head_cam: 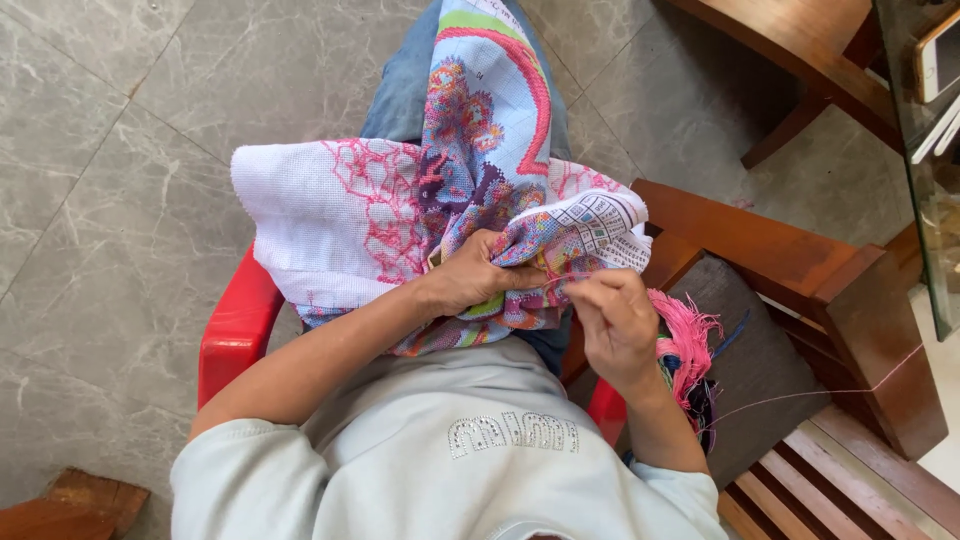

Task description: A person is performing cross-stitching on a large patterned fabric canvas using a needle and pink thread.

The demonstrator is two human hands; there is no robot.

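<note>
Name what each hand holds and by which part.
Left hand grips the bunched embroidery cloth at its folded near edge. Right hand pinches something beside it; too small to tell.

Lap, red chair and wooden bench on a grey tiled floor

The cross-stitch cloth (400,215) lies over the person's lap on a red plastic chair (235,335); a grey cushion (745,350) on the wooden bench (800,265) carries pink thread skeins (685,345).
</note>
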